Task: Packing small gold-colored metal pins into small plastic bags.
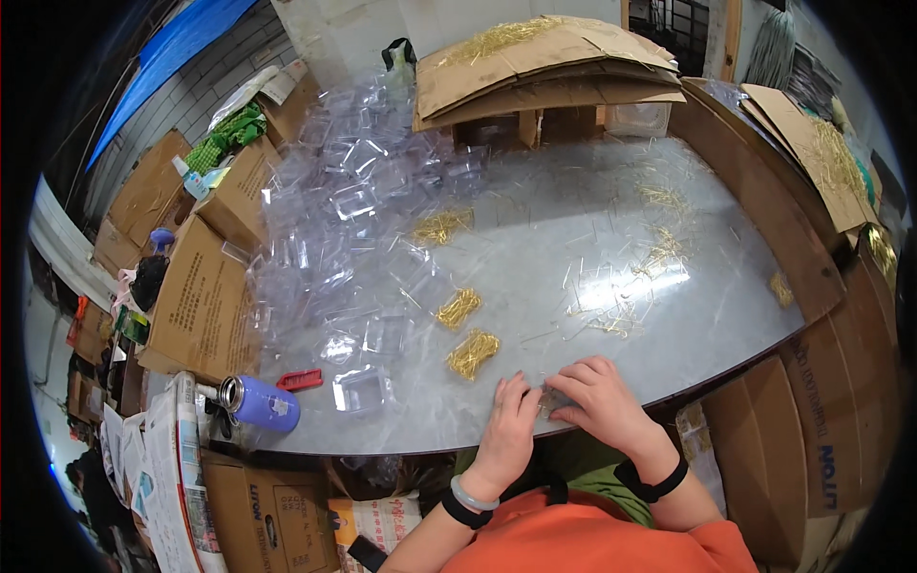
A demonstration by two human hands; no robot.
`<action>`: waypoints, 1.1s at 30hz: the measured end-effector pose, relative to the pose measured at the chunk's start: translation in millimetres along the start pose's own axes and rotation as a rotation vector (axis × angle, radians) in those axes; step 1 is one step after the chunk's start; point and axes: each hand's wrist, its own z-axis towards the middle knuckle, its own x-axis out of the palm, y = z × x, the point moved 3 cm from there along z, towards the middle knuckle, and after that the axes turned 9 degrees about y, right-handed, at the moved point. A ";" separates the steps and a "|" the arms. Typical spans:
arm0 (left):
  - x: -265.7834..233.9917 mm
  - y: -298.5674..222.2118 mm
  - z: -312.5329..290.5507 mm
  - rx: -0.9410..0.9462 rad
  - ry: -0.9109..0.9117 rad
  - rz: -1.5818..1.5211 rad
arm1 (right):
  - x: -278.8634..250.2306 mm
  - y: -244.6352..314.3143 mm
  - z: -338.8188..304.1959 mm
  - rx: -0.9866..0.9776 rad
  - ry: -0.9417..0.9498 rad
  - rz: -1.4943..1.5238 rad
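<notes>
At the near edge of the table, my left hand and my right hand are close together, fingers bent inward. Between their fingertips is something small and see-through, mostly hidden, whose kind I cannot make out. Just beyond my left hand lies a neat bundle of gold wire hooks, with a second bundle behind it. Loose thin wire pieces are scattered past my right hand, partly lost in glare. To the left, clear plastic boxes form a large heap, and a single clear box sits nearer me.
A purple bottle lies near a red tool at the table's left front. Cardboard boxes line the left side. Cardboard sheets form a raised cover at the back, and a cardboard wall borders the right.
</notes>
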 end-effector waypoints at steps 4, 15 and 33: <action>-1.8 2.6 -0.6 -0.018 0.033 -0.049 | 10.8 2.9 -7.4 0.046 -0.120 -0.007; -10.8 -1.9 2.0 -0.002 0.032 -0.084 | 4.1 2.2 0.5 -0.071 -0.002 -0.015; -7.5 -1.5 -1.2 -0.041 0.006 -0.059 | 30.3 28.0 -4.3 0.017 -0.158 0.191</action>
